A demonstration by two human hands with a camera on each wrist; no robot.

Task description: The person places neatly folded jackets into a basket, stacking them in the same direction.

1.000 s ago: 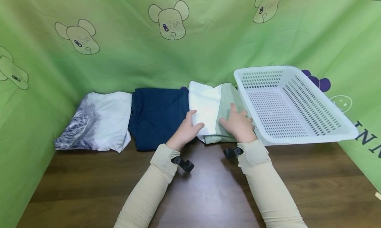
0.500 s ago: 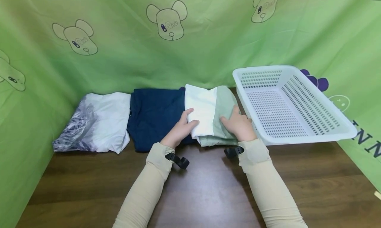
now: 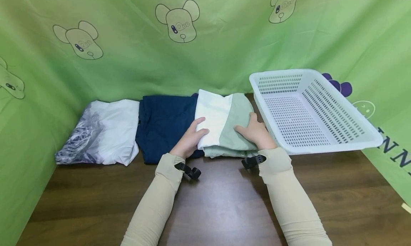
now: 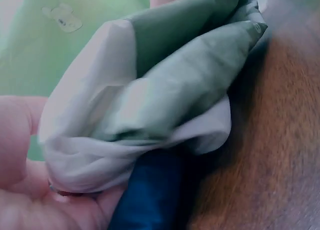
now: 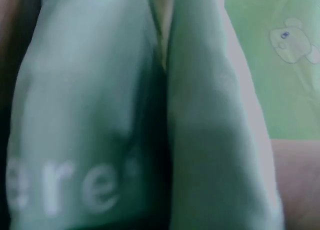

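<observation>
White-and-green garment (image 3: 224, 121), white lettering (image 5: 50, 190) "ere"

The green-and-white garment (image 3: 224, 114) is partly hiding the left hand (image 3: 188, 138) and right hand (image 3: 255, 133); lettering (image 5: 50, 190) on it is showing blurred.

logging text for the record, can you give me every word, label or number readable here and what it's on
"ere": white letters on the green-and-white garment; a small mark after it is too blurred.
"NN": dark letters on the green backdrop; letters beside it show only partly.
Lettering on the cartoon heads: too small to read surely.
</observation>
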